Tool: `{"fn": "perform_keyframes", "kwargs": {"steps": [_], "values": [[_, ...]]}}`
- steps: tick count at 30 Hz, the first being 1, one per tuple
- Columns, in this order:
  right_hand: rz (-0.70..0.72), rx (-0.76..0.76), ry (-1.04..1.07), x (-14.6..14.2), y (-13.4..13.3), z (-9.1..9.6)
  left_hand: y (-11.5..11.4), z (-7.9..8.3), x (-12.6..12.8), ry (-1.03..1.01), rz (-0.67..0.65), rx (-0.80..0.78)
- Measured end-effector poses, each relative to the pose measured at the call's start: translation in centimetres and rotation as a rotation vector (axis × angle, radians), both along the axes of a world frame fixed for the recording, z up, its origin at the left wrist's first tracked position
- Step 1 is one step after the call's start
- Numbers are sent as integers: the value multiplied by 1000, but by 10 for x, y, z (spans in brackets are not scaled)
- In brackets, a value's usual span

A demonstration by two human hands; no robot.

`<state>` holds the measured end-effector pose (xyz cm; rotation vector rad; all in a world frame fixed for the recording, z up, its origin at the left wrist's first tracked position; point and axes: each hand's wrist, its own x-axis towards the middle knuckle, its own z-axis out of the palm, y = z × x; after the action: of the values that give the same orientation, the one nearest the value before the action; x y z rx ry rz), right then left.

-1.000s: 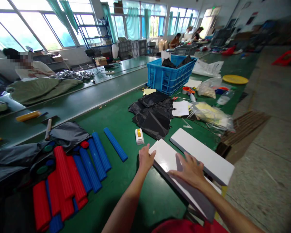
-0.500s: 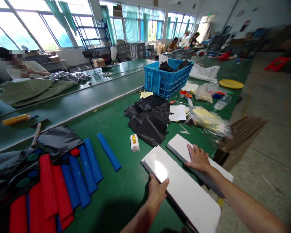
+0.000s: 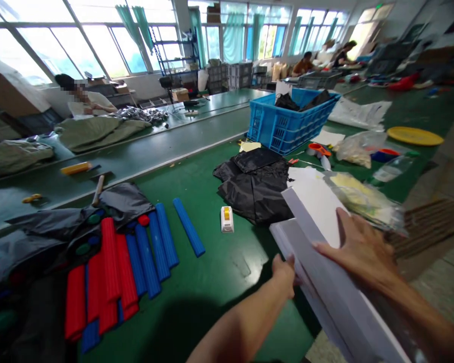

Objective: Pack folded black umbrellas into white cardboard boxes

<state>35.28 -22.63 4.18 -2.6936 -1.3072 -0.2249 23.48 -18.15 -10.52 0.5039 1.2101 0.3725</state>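
So I'm holding an upper box (image 3: 336, 275) over a lower box (image 3: 289, 239), both near the right edge of the green table (image 3: 212, 282), a bit out of line, and I can't tell if the top one's actually resting there. My right hand (image 3: 366, 249) is spreading across the upper box and grasping it, probably because a wide span is steadying something that long. My left hand (image 3: 283, 277) is bending its fingers against the lower box's near side, maybe bracing it, but blur is hiding whether they're really gripping. Both boxes are looking smooth and white, like slim bricks with crisp edges and greyish shaded sides. Off to my left, ridged red rods (image 3: 111, 259) and blue rods (image 3: 189, 228) are lying about, and a crinkly black fabric pile (image 3: 253, 196) is slumping beyond the boxes.
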Motion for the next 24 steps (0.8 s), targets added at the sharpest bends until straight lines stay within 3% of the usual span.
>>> {"fn": "perform_keyframes", "kwargs": {"steps": [2,4,8,11,14,17,20,24], "values": [[94,51,77,-52,8,-1,11,0,-38,50,55,35],[156,72,109,-104,13,-19,27,-1,-95,119,128,133],[231,23,132,-192,21,-84,59,-7,-215,348,246,397],[252,-102,165,-235,27,-130,64,-14,-266,491,203,544],[263,-170,137,-259,30,-154,57,-21,-275,559,109,650],[254,-210,148,-264,34,-154,53,-26,-262,610,40,738],[178,-183,414,-246,51,-140,60,-32,-249,714,-17,882],[-7,76,745,-201,109,-125,75,-43,-239,772,-8,940]]}}
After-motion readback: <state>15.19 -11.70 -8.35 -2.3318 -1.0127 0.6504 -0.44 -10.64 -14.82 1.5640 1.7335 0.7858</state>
